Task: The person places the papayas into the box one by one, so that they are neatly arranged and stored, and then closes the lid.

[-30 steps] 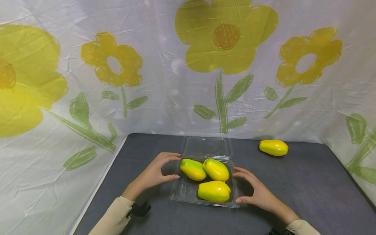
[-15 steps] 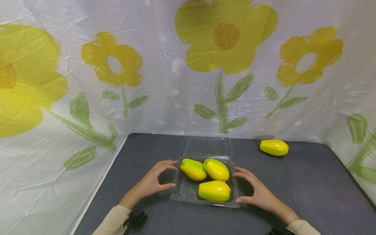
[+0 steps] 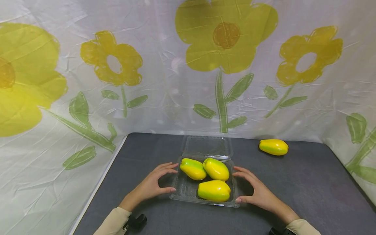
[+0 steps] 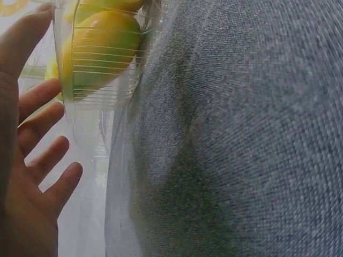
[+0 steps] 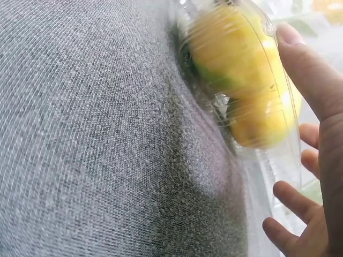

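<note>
A clear plastic clamshell box stands on the dark table, its lid folded back flat behind it. Inside lie three yellow-green papayas, two at the back and one at the front right. My left hand is at the box's left side, thumb and fingers spread, fingertips at the rim. In the left wrist view, a papaya shows through the ribbed wall. On the opposite side my right hand has its thumb near the front corner and fingers along the rim. Neither hand grips a papaya.
Another papaya lies apart near the table's back edge, right of the box. A white curtain printed with yellow flowers hangs behind and beside the grey table.
My left hand has drawn back slightly toward me along the box's left side. The right hand, box and papayas keep their places.
</note>
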The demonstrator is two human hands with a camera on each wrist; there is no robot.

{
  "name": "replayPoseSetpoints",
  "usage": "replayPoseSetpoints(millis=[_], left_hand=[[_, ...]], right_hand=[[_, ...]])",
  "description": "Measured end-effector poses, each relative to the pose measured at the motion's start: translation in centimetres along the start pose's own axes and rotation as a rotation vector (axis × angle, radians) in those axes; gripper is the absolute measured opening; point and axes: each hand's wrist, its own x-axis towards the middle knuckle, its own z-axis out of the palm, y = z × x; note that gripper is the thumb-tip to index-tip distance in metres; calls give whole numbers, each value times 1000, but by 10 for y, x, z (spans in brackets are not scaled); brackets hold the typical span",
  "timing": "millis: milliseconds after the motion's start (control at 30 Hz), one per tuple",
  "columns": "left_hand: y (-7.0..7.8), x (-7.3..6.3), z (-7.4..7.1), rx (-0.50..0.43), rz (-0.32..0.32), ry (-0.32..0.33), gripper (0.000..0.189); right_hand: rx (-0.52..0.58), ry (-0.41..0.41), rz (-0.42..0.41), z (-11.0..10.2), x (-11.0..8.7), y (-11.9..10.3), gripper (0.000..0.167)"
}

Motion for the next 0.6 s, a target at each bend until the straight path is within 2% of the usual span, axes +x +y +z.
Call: replayPoseSetpoints(millis=[367, 600], left_hand=[[-2, -2, 0, -50, 17, -37, 70], [-1, -4, 2, -65, -9, -51, 73]], right_hand=[[-35, -1, 9, -1, 1, 0, 78], [-47, -9, 8, -1, 1, -1, 78]])
